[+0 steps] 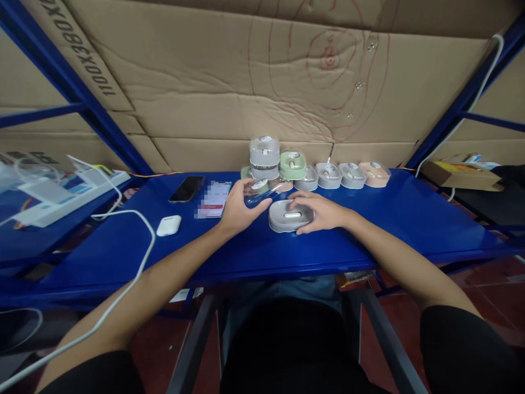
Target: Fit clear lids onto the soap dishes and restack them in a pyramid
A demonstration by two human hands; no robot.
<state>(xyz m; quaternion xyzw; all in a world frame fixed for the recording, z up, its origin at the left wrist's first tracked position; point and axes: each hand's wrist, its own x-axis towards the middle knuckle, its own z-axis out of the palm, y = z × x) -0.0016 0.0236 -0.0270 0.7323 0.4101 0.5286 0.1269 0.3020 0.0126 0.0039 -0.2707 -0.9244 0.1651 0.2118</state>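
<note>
My left hand (241,210) is closed around a clear plastic lid (262,191) with a round label, held tilted above the blue table. Just to its right, my right hand (322,212) grips the side of a grey oval container (279,220), its fingers on the rim and side. A small white bar-shaped piece (292,215) shows in the middle of the container's top. The lid and the container are apart. Behind my hands stand several similar lidded containers in grey, green and peach, among them a green one (292,164) and a peach one (375,174).
Left of my hands on the blue table (369,241) lie a black phone (186,189), a phone with a lit screen (214,200) and a white earbud case (169,225). A white cable (141,262) crosses over my left forearm. Cardboard (197,82) backs the table.
</note>
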